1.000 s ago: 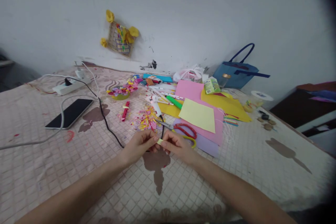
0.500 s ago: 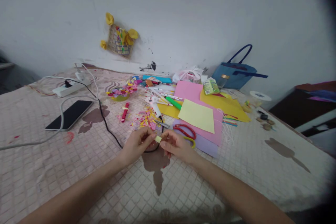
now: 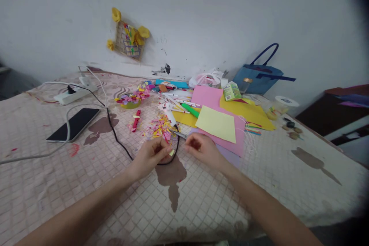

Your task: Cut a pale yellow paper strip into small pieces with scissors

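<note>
The left hand point(image 3: 150, 157) pinches a small pale yellow paper piece point(image 3: 172, 153) between its fingers, at about three o'clock from that hand, above the cloth-covered bench point(image 3: 207, 203). The right hand point(image 3: 204, 149) is apart from the paper, its fingers curled over the near end of the scissors point(image 3: 181, 134) — whether they grip the handles I cannot tell, as the hand hides them. The blades point out toward ten o'clock from it.

Also at ten o'clock from the right hand, farther off, lies a white glue gun point(image 3: 169, 114); its black cord point(image 3: 115, 134) loops close by the paper piece. At one o'clock from the same hand is a pale yellow sheet point(image 3: 216, 123), resting on a pink sheet point(image 3: 201, 95); a purple sheet point(image 3: 230, 157) shows at three o'clock.

From the left hand, coloured scraps point(image 3: 158, 127) are scattered at one o'clock — and a red piece point(image 3: 136, 122) lies at eleven.
</note>
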A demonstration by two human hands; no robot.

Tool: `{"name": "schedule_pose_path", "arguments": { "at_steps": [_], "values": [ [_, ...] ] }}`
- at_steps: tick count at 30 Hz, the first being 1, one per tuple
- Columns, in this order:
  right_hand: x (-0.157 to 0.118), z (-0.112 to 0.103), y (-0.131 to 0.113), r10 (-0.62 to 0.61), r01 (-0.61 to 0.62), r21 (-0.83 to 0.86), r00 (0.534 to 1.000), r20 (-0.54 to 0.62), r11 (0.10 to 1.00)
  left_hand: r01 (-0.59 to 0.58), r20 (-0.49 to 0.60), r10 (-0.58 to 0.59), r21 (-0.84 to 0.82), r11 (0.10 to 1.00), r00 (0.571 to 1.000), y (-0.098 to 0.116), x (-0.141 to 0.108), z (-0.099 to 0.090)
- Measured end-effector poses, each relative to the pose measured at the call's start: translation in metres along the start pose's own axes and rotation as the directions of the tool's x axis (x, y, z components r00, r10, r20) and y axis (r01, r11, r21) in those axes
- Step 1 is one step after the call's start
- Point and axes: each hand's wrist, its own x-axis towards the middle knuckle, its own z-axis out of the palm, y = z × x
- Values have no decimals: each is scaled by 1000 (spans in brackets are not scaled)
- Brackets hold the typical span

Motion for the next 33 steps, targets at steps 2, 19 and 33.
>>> {"name": "schedule_pose_path", "arguments": {
  "at_steps": [2,19,33],
  "values": [
    [3,-20,11,26,-52,-286,995,-93,957,57,-30,-59,-49,997,998,-1,3,-2],
    [-2,-77,25,205,-111,-352,948,242,929,88,-53,-110,-319,944,993,-3,14,-11],
    [4,12,2,179,-204,733,977,113,649,-328,18,342,334,884,940,5,16,2]
  ]
}}
